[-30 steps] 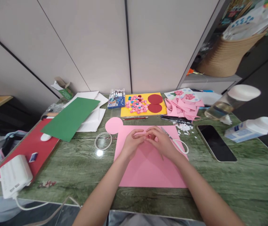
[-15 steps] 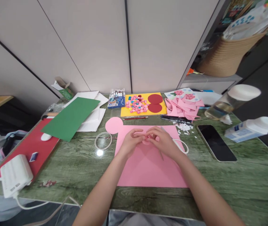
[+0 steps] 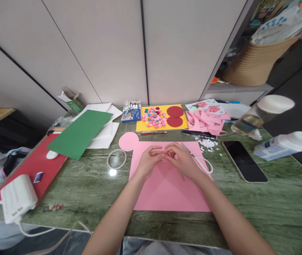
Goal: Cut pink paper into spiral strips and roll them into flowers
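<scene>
Fingertips meeting, my left hand (image 3: 150,161) and my right hand (image 3: 183,159) both pinch a small rolled pink paper strip (image 3: 168,154) between them. Much of the strip is hidden by the fingers. Below lies a flat pink sheet (image 3: 170,193) on the green table. White-handled scissors (image 3: 206,169) rest partly beneath my right hand, their blades pointing away. A thin stick-like item (image 3: 182,176) shows under the right palm, mostly covered. To the left, a pink paper circle (image 3: 129,141) touches the sheet's corner, beside a pale ring (image 3: 116,159).
Behind stand a yellow sheet (image 3: 153,128) bearing small pink balls and red circles, and pink paper scraps (image 3: 206,121). White paper bits (image 3: 208,143), a phone (image 3: 243,161) and two bottles (image 3: 283,145) occupy the right. Green card (image 3: 80,132) and a white power bank (image 3: 18,196) are left.
The pink strip shows less below the fingertips than before. My right fingers have shifted slightly, uncovering more of the scissors' blades. The other things have stayed put.
</scene>
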The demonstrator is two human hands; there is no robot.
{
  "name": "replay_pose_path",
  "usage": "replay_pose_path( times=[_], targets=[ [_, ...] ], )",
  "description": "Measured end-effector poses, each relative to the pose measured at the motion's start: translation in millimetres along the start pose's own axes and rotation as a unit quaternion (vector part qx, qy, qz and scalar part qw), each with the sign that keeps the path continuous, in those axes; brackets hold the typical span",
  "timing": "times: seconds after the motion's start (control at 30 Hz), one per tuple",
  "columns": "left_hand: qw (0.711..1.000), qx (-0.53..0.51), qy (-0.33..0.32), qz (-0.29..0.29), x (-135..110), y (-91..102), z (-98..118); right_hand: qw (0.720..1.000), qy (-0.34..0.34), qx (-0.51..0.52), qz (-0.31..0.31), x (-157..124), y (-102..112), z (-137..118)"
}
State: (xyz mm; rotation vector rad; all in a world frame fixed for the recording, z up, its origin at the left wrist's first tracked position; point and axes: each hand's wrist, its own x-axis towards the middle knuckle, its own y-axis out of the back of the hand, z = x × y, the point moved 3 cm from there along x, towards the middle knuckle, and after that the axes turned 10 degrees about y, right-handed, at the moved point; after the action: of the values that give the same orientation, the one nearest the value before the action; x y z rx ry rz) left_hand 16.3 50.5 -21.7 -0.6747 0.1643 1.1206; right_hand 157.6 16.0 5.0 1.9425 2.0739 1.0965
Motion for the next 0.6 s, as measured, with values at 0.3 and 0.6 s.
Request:
replay_pose_path(
  times=[0.3, 0.6],
  targets=[
    [1.000, -0.015, 0.007, -0.003, -3.8, -4.2, 3.1, 1.000, 0.001, -0.004, 0.005, 1.5, 0.6, -5.8],
    [1.000, 0.017, 0.013, -0.018, -3.4, 1.3, 7.4, 1.000, 0.004, 0.004, -0.028, 1.2, 5.7, -6.7]
  ],
)
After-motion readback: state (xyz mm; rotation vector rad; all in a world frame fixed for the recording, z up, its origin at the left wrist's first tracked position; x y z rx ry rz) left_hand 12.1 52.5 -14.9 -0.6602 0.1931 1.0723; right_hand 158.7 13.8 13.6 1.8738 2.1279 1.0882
